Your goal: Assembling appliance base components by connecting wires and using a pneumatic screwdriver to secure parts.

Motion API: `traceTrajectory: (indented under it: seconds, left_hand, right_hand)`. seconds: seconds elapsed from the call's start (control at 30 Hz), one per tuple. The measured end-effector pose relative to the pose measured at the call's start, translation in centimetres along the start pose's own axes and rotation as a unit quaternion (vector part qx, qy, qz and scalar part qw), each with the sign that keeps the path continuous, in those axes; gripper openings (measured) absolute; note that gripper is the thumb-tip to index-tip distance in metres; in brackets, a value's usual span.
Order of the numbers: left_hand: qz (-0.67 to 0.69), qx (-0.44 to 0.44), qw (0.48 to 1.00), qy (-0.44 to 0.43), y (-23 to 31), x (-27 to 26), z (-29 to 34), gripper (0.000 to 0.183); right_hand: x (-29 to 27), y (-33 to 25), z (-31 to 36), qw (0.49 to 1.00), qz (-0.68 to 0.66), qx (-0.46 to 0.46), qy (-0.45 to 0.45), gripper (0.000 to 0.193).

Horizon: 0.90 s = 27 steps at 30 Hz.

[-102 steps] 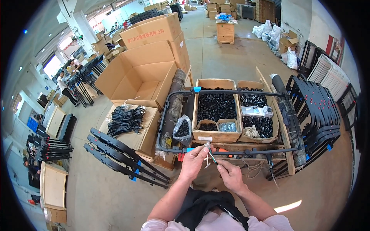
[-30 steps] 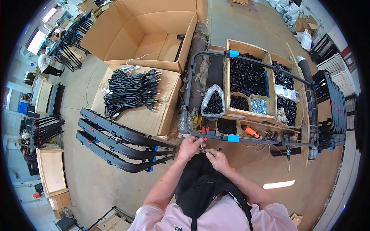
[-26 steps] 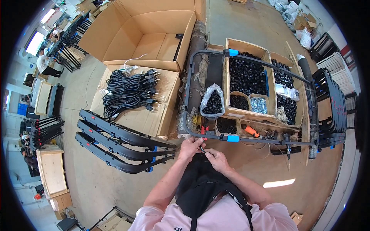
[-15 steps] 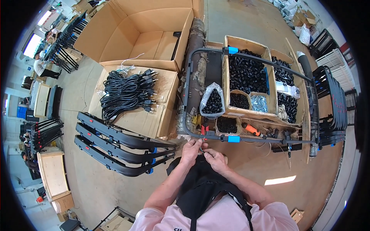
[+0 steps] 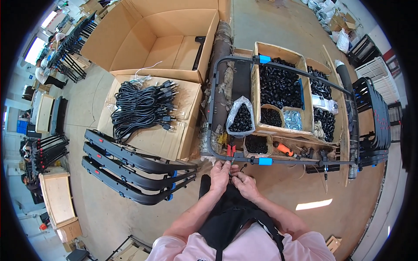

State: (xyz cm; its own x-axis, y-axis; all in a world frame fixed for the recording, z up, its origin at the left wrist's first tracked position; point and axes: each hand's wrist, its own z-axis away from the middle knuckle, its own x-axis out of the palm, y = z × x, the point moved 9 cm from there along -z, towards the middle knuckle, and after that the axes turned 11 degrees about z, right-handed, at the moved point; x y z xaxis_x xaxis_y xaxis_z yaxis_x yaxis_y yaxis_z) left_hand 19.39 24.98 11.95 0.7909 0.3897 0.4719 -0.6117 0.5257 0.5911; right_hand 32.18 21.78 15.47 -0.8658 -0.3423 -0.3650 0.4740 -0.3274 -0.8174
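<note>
A black tubular frame (image 5: 212,104) with rounded corners and blue clips lies across two padded rails. My left hand (image 5: 220,176) is closed just below its near left corner, fingers pinched at a thin dark cable (image 5: 244,166). Close beside it, on the right, my right hand (image 5: 244,183) pinches the same cable, whose short end sticks up past the fingers. The fingertips hide most of what lies between the hands. Right above them, at the frame's near bar, is a red piece (image 5: 231,150).
Black power cords (image 5: 143,106) lie on a carton left of the frame, before an open cardboard box (image 5: 161,48). Curved black parts (image 5: 126,169) jut out at left. Within the frame are a wooden bin (image 5: 283,128) of small black parts, a plastic bag (image 5: 240,117) and an orange-handled tool (image 5: 284,149).
Both hands have dropped slightly, staying close together. The cable's dark end now shows above my right hand. The frame and bins look unmoved, apart from a slight view shift.
</note>
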Motion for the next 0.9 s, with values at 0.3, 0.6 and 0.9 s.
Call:
traceTrajectory:
  seconds: [0.3,0.6,0.9]
  left_hand:
    - [-0.024,0.015,0.999,0.025,-0.2,1.0,0.4,0.022]
    - [-0.291,0.078,0.953,0.038,2.4,1.5,0.9,0.025]
    - [-0.199,0.038,0.978,0.047,1.5,0.1,0.4,0.027]
  right_hand:
    - [-0.4,0.9,0.1,0.997,0.011,0.057,-0.045,0.03]
    - [0.4,2.1,0.1,0.999,0.031,0.015,-0.032,0.03]
    - [0.7,1.5,0.3,0.997,0.049,0.028,-0.046,0.03]
